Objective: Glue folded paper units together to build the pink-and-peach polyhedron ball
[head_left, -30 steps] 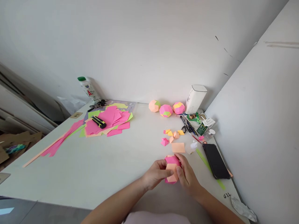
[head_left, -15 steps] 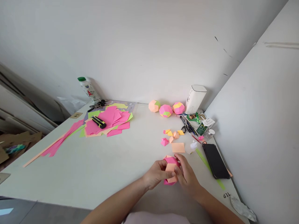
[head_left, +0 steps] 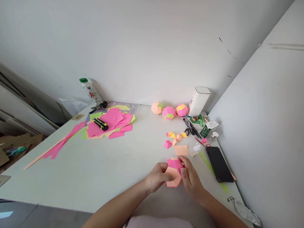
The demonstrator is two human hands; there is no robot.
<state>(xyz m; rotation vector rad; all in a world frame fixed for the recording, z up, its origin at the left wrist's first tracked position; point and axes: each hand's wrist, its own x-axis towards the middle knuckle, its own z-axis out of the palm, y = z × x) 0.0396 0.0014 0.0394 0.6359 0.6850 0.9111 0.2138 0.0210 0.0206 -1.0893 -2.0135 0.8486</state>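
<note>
Paper ball (head_left: 175,173) rotated; held between fingers (head_left: 185,176).

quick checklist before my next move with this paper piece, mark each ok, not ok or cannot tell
1. Left hand gripping the pink and peach paper piece: ok, thumb on a peach face
2. Right hand on the piece: ok, at its right side
3. Far side fully joined: cannot tell, out of sight
4. Utility knife away from the hands: ok, on the pink sheets
5. Its blade retracted: cannot tell, too small
6. Phone clear of the hands: ok, off to the right
</note>
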